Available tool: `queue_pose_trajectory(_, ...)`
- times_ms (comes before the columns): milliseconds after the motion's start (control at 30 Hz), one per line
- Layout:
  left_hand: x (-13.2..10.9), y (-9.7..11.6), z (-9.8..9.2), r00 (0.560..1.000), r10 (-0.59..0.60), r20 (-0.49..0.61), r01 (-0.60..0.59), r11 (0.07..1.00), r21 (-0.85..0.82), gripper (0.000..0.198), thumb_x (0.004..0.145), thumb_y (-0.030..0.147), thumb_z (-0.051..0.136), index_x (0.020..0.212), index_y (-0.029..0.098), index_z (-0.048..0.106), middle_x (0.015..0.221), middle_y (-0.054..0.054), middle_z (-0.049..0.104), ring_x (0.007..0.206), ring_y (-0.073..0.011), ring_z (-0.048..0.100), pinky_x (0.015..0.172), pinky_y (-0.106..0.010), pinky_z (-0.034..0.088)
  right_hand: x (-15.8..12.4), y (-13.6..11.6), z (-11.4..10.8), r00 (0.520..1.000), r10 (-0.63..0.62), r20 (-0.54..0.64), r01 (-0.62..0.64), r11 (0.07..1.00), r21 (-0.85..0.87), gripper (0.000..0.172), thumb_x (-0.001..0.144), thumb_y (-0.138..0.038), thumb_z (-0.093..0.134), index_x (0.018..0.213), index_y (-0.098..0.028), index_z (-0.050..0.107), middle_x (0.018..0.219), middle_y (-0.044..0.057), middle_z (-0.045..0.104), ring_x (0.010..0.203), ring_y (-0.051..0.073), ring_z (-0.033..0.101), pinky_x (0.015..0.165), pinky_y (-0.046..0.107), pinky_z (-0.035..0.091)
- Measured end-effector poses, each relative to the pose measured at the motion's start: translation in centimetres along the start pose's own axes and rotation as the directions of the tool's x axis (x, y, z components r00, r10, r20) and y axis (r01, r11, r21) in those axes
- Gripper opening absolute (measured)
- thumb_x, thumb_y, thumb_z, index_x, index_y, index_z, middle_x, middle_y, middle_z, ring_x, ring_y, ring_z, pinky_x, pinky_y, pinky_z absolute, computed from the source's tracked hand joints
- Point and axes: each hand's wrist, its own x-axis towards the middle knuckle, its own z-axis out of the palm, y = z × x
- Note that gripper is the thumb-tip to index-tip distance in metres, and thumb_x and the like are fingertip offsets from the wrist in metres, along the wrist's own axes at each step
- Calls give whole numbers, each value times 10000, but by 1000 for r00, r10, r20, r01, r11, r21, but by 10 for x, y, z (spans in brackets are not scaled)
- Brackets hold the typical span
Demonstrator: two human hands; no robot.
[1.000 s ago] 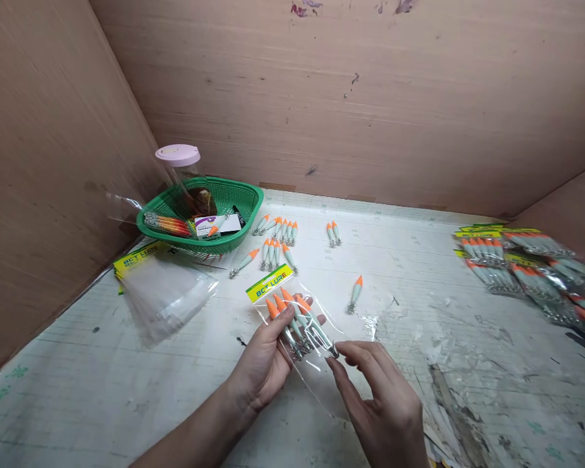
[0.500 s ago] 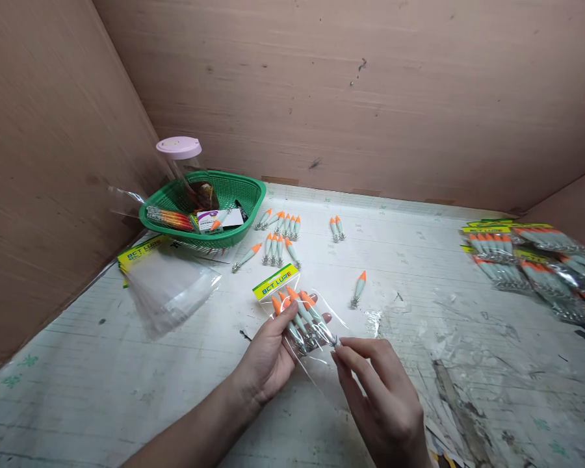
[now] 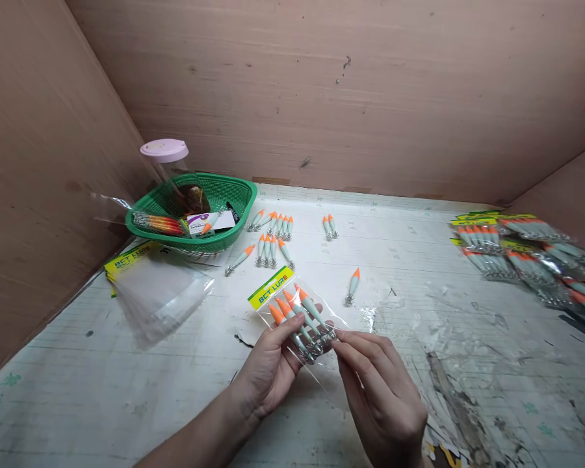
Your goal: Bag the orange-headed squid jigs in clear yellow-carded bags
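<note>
Low in the centre of the frame, two bare hands hold a clear plastic packet [image 3: 283, 300] just above a scuffed white table [image 3: 419, 260]. The packet has a yellow printed header and holds several lures [image 3: 306, 311] with orange tips, their hooked ends pointing down towards the hands.

The left hand [image 3: 268, 377] grasps the packet from the left, thumb pressed across the lures. The right hand [image 3: 385, 403] pinches the packet's lower end with its fingertips, right at the cluster of hooks.

The hooks look likely to catch or pierce the thin film, or prick the pinching fingers. If the lower end is open, a loosened grip could let the lures slide out.

More loose lures [image 3: 273, 237] lie above centre. A green basket [image 3: 244, 195] and a pink-lidded jar [image 3: 164, 151] sit at the upper left, above a stack of empty bags [image 3: 160, 292]. Filled packets [image 3: 517, 253] are piled at the right edge.
</note>
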Motion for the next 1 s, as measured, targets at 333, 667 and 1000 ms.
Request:
queue_pose_trajectory(333, 1, 6, 2, 1000, -5, -6, 4, 995, -98, 328, 868, 191, 538, 1178, 85, 557, 1188, -164, 644, 994, -329, 656, 778, -463, 585, 29, 63, -34, 978, 129, 162, -114, 989, -98, 134, 871, -159, 526, 961, -189, 621, 833, 58, 611, 767, 181, 605, 649, 302, 501)
queue_pose_trajectory(667, 2, 6, 0, 1000, 19, -15, -20, 998, -67, 435, 836, 175, 609, 1254, 148, 493, 1264, -126, 604, 1016, -325, 648, 802, -435, 575, 14, 122, 18, 920, 70, 385, 53, 952, -301, 207, 904, -281, 431, 962, -164, 591, 835, 83, 599, 748, 204, 581, 608, 296, 471)
queue_pose_trajectory(1000, 8, 8, -2, 997, 44, -63, -49, 995, -87, 367, 828, 108, 589, 1191, 108, 535, 1218, -133, 634, 990, -288, 664, 840, -434, 565, 38, 78, -36, 935, 62, 350, -88, 994, 59, 116, 885, -244, 526, 986, -195, 556, 749, 24, 578, 634, 144, 574, 566, 243, 489)
